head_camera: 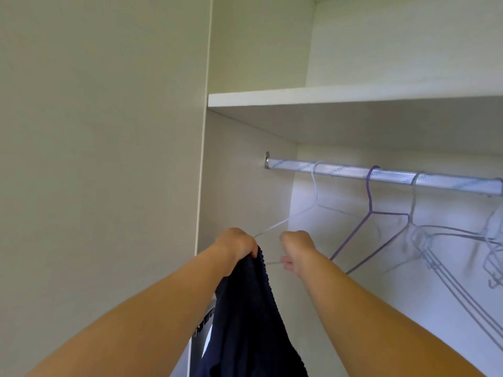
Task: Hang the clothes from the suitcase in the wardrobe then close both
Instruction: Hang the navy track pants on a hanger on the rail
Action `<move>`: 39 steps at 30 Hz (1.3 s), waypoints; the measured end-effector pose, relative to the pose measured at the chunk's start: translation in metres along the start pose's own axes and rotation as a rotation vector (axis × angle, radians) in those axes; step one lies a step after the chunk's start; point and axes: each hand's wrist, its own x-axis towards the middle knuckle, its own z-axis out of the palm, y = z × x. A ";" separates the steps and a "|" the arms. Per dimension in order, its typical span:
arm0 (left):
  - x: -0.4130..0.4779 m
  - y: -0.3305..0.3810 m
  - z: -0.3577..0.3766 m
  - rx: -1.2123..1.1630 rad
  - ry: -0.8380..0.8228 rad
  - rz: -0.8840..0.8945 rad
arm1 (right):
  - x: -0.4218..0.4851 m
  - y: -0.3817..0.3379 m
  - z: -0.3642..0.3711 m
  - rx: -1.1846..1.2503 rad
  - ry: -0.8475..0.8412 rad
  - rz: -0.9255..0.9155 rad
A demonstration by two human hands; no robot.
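I look into the open wardrobe (245, 164). A metal rail (381, 174) runs across it under a shelf. On the rail hangs a white wire hanger (315, 191), leftmost. My left hand (239, 247) grips the top edge of a dark navy ribbed garment (250, 322), which hangs down between my forearms, right by the hanger's left tip. My right hand (295, 248) pinches the hanger's bottom wire. The suitcase is out of view.
A purple wire hanger (368, 210) and several grey hangers (441, 246) hang further right on the rail. A white shelf (326, 96) sits above the rail. The wardrobe's side panel (109, 159) fills the left.
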 end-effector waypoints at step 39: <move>-0.055 0.011 -0.012 0.181 -0.479 0.114 | -0.004 0.020 0.007 0.172 0.183 -0.132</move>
